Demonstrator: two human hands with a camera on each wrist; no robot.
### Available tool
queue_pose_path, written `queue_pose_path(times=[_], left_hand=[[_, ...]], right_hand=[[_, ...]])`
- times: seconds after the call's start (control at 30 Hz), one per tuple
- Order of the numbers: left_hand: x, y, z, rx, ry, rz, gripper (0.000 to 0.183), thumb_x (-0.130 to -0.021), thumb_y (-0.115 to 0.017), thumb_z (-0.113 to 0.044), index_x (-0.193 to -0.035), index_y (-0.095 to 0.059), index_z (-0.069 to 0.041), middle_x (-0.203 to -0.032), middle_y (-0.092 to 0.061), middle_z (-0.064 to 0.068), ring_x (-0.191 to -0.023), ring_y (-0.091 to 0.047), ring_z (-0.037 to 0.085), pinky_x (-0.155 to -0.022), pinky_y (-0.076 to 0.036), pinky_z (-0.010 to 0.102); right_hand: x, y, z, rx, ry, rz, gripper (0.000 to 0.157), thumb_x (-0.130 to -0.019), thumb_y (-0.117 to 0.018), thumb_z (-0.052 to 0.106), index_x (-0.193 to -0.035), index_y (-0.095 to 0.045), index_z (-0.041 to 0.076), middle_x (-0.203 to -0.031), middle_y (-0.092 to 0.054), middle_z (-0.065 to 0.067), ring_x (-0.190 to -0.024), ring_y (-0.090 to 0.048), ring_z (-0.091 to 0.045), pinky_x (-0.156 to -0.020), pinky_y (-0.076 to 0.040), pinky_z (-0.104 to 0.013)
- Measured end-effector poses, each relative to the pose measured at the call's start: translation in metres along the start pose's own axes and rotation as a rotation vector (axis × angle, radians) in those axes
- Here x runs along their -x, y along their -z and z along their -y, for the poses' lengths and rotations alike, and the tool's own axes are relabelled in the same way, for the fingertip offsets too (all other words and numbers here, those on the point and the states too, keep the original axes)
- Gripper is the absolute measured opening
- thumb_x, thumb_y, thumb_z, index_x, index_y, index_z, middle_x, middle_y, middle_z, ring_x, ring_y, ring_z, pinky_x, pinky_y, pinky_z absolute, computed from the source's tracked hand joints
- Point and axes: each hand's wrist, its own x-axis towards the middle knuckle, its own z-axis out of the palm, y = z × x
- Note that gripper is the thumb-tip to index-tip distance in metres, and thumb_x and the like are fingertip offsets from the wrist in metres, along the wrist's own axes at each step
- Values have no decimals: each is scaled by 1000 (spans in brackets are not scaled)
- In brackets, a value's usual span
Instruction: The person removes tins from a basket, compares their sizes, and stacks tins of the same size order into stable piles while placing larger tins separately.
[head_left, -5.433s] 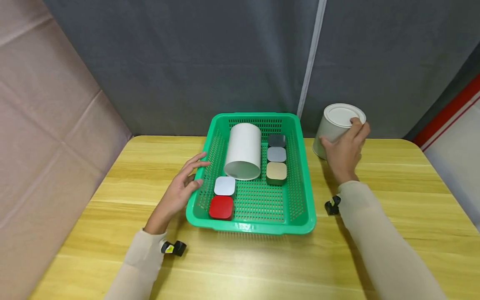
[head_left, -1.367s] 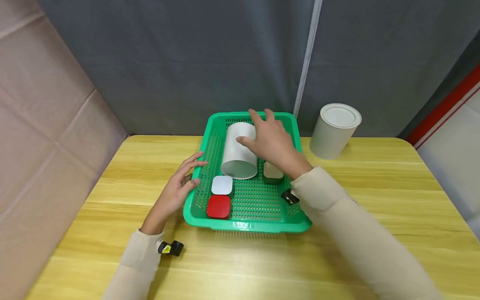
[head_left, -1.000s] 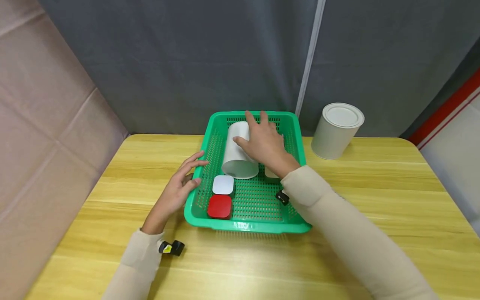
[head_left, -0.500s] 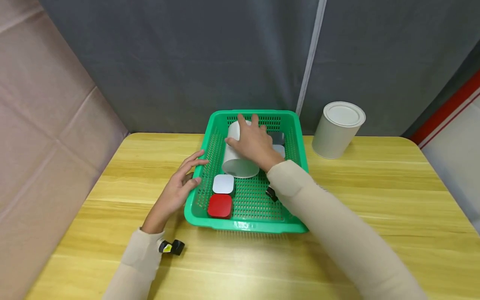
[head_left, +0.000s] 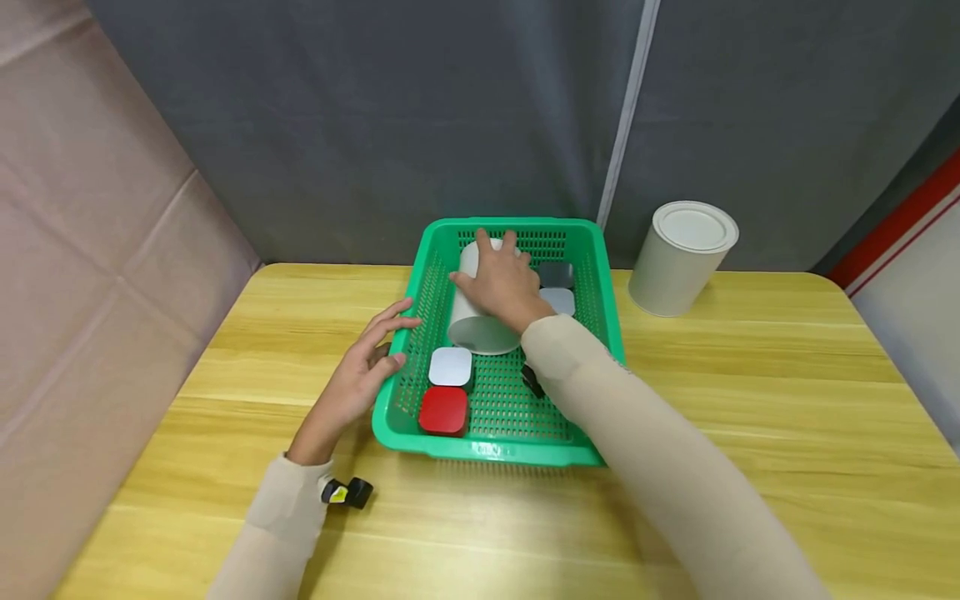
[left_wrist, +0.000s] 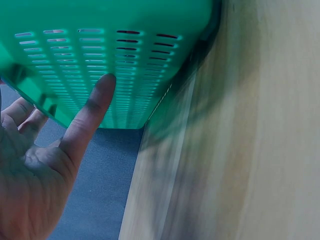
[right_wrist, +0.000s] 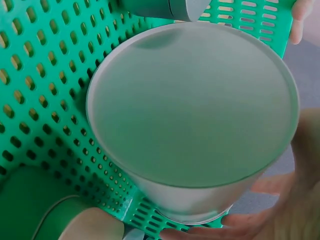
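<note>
In the head view a green plastic basket (head_left: pixel 498 452) stands on the wooden table. A white can (head_left: pixel 483 335) lies on its side in it, its flat round end facing me. My right hand (head_left: pixel 498 279) grips this can from above, thumb on its left side, fingers along its far part. In the right wrist view the same can (right_wrist: pixel 195 110) fills the middle, my right hand (right_wrist: pixel 280 210) beside its wall. At the basket's left rim rests my left hand (head_left: pixel 360 375), fingers extended. The left wrist view shows its thumb (left_wrist: pixel 92 112) against the basket's perforated outer wall.
Inside the basket, a white-topped small container (head_left: pixel 452 367) and a red one (head_left: pixel 443 410) sit at the left front. Grey (head_left: pixel 558 301) and dark (head_left: pixel 556 274) ones are at the right; my right forearm hides the beige one. A lidded white can (head_left: pixel 681 258) stands right of the basket.
My right hand has let go of the upright can, moved left over the basket and taken hold of the lying can. My left hand has stayed at the basket's rim.
</note>
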Motion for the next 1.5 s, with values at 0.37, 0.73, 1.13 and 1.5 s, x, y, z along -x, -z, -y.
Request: queue_pose_path(times=[0.37,0.73,1.13,1.5], left_hand=[[1,0,0,4,-5,2,47,-101,-47,2,-147,-55,-6,-172,-29,1,-157,-28,29,-114,-40,66],[0,0,-1,-6,4,0,47,-101,-47,2,-147,-55,-6,-172,-30,0,-157,-28,28,-112,-42,64],[0,0,-2,6,5,3,48,-100,-46,2,-147,-55,-5,-172,-29,0,-157,-28,29,-113,-42,65],[2,0,-3,-15,19,-3,49,-100,-47,2,-147,-56,-9,-171,-30,-4,-157,-30,24,-110,-46,49]], right_hand=[[-3,-3,1,-11,-26,40,88,-98,-63,54,-169,-19,24,-169,-19,-23,-139,-44,-50,-103,-51,-62],[-4,-5,2,-42,-57,58,92,-96,-67,54,-169,-19,24,-170,-13,-25,-138,-46,-52,-105,-50,-62],[-5,-8,1,-83,-64,57,93,-93,-71,51,-168,-20,27,-171,-10,-26,-136,-46,-56,-105,-49,-63],[-3,-9,0,-99,-62,58,89,-94,-65,48,-168,-20,29,-172,-8,-25,-141,-38,-58,-103,-50,-64]])
